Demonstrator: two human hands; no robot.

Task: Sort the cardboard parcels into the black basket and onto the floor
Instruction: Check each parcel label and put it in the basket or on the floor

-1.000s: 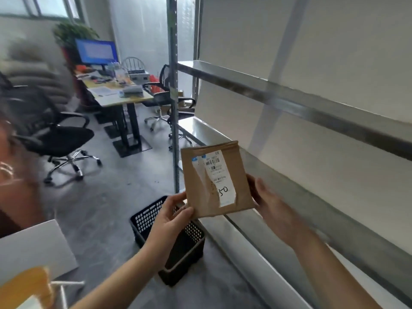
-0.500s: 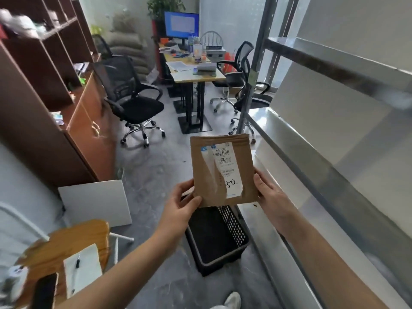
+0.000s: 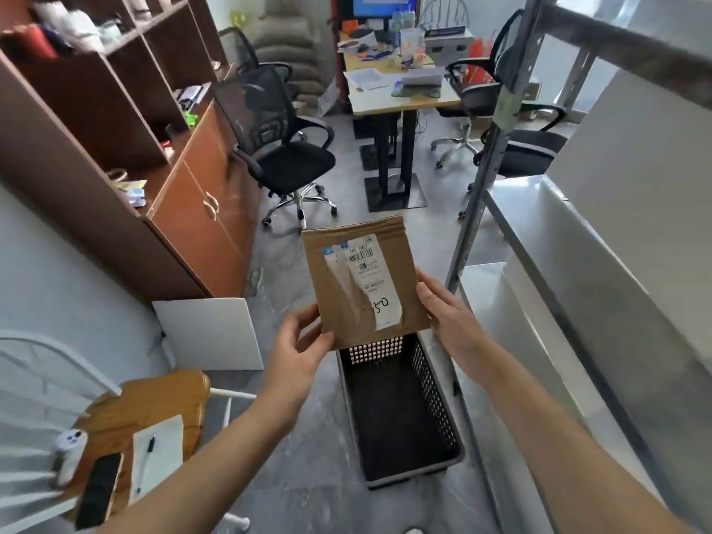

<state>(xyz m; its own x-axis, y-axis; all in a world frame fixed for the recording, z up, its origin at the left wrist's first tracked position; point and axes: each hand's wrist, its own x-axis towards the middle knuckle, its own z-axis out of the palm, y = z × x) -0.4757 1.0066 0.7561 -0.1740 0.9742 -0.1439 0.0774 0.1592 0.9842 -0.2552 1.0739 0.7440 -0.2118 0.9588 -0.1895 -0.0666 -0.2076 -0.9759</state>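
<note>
Parcel upright in both hands, basket straight below

I hold the cardboard parcel (image 3: 362,283) upright between my hands, label toward me. My left hand (image 3: 298,348) pinches its lower left corner and my right hand (image 3: 449,317) clasps its right edge. The black basket (image 3: 433,391) sits directly beneath (long axis running away from me), nearer my right hand; bare floor (image 3: 323,456) lies under my left.

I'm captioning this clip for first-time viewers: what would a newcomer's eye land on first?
The brown cardboard parcel with its white label, held up mid-frame: the left hand pinches its lower left corner, and the right hand grips its right edge. Directly below, on the grey floor, stands the black basket, with nothing visible inside.
</note>
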